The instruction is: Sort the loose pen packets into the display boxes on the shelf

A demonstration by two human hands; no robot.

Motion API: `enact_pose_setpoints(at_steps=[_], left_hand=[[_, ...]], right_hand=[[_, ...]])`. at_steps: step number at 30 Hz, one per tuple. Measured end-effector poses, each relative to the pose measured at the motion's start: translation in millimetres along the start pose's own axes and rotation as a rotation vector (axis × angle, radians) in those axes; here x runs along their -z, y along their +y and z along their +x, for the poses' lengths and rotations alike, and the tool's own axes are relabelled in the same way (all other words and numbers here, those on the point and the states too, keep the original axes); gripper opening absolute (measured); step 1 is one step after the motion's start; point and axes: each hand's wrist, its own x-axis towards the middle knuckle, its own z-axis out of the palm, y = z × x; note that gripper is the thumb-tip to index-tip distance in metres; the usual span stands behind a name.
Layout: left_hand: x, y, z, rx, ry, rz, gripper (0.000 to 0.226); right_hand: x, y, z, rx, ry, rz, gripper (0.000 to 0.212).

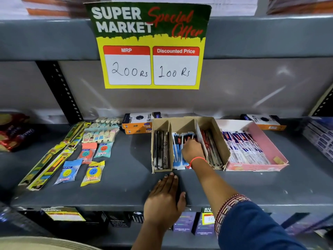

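A brown cardboard display box point(215, 129) with three compartments stands on the grey shelf point(126, 179). Its left slot holds black pen packets point(161, 150), the middle slot blue pen packets point(177, 155), and the right slot red pen packets point(212, 149). My right hand point(192, 150) reaches into the middle slot, fingers curled over the tops of the blue packets. My left hand point(165, 197) lies flat, palm down, on the shelf in front of the box and holds nothing. To the right, a pink box point(268, 143) holds white-and-blue pen packets point(243, 148).
Eraser packets point(92, 173) and long yellow pencil packs point(45, 165) lie on the shelf's left part. Orange-and-black boxes point(138, 123) stand behind the cardboard box, another point(264, 121) behind the pink one. A price sign point(151, 46) hangs from the shelf above. Red snack packets point(12, 132) sit far left.
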Motion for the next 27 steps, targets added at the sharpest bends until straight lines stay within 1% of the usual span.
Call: enact_pose_setpoints(at_steps=[8, 15, 18, 21, 27], left_hand=[[0, 0, 0, -0.004, 0.008, -0.011, 0.051], [-3, -2, 0, 0.000, 0.014, -0.039, 0.051], [-4, -3, 0, -0.003, 0.026, -0.037, 0.051], [-3, -2, -1, 0.002, 0.007, -0.040, 0.051], [-6, -4, 0, -0.013, 0.031, -0.020, 0.051]], right_hand=[[0, -1, 4, 0.084, 0.023, -0.189, 0.026], [4, 2, -7, 0.178, 0.070, -0.465, 0.033], [3, 5, -12, 0.175, 0.046, -0.572, 0.033], [4, 6, -13, 0.179, 0.041, -0.601, 0.033], [2, 6, -11, 0.200, 0.047, -0.585, 0.033]])
